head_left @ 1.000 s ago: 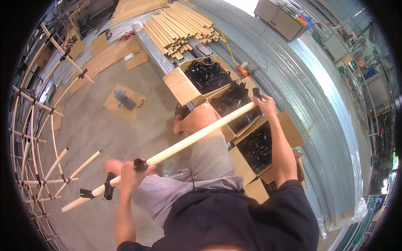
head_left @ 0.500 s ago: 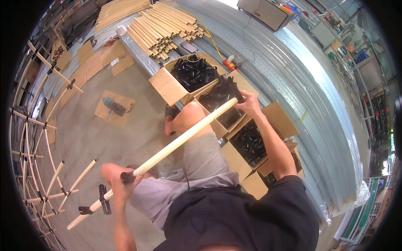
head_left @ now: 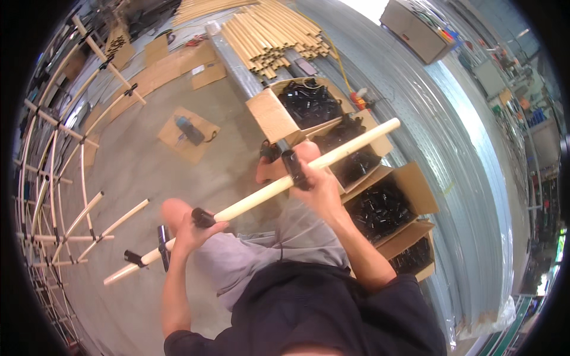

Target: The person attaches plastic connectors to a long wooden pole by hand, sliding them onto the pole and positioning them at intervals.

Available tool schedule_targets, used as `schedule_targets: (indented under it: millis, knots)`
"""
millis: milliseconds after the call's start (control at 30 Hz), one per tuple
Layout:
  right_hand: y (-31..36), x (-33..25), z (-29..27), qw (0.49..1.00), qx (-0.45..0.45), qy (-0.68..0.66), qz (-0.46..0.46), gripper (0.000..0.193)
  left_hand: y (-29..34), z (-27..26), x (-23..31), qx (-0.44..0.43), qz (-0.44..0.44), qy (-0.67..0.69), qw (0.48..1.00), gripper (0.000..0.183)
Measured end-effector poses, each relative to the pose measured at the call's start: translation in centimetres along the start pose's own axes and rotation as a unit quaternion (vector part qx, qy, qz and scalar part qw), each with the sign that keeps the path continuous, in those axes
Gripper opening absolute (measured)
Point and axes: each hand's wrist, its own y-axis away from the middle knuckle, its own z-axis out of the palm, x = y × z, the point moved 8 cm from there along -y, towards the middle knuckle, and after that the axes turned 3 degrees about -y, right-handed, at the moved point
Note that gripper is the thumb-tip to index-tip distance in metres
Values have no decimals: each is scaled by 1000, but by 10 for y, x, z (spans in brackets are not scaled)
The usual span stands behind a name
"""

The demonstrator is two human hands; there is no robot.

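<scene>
A long cream pipe [head_left: 255,200] lies slantwise across my lap, its upper right end over the boxes. My left hand [head_left: 193,232] is closed round it near the left knee, beside a black pipe connector [head_left: 203,218]. Toward the pipe's lower left end sit two more connectors, a longer black one [head_left: 163,248] and a small black one [head_left: 135,257]. My right hand [head_left: 320,193] is wrapped round another black connector [head_left: 292,167] at the pipe, right of its middle. Part of that connector is hidden by my fingers.
Several open cardboard boxes [head_left: 273,115] of black connectors stand by my right knee. Cream pipes [head_left: 267,35] are stacked beyond them. A cordless power tool [head_left: 189,130] lies on cardboard on the floor. At the left stands a pipe framework [head_left: 89,237]; long wrapped metal profiles [head_left: 439,148] fill the right.
My right hand has moved from the pipe's upper right end down along it with a black connector, leaving that end bare. My left hand keeps its hold, and the whole view has shifted.
</scene>
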Motion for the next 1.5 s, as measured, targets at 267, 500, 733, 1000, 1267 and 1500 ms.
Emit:
schedule_targets:
  millis: [267, 500, 733, 1000, 1267, 1500]
  knots:
    - [44, -18, 110, 992, -110, -25, 60, 83, -15, 8, -53, -102, -42, 7, 994, 39]
    - [59, -47, 161, 977, -164, -132, -30, 90, -2, 5, -73, -69, 2, 18, 997, 25]
    - [53, -48, 188, 966, -239, -101, 1, 90, -11, -30, -72, -13, -19, -200, 979, 26]
    - [69, 0, 54, 855, -285, -420, 105, 51, -13, -22, -105, -40, -28, -162, 986, 29]
    - [205, 291, -174, 839, 196, -261, 436, 17, 12, -14, -34, -8, 17, -79, 997, 36]
    - [301, 455, -207, 782, 323, 31, 532, 28, 12, -15, -35, -53, 13, -51, 997, 57]
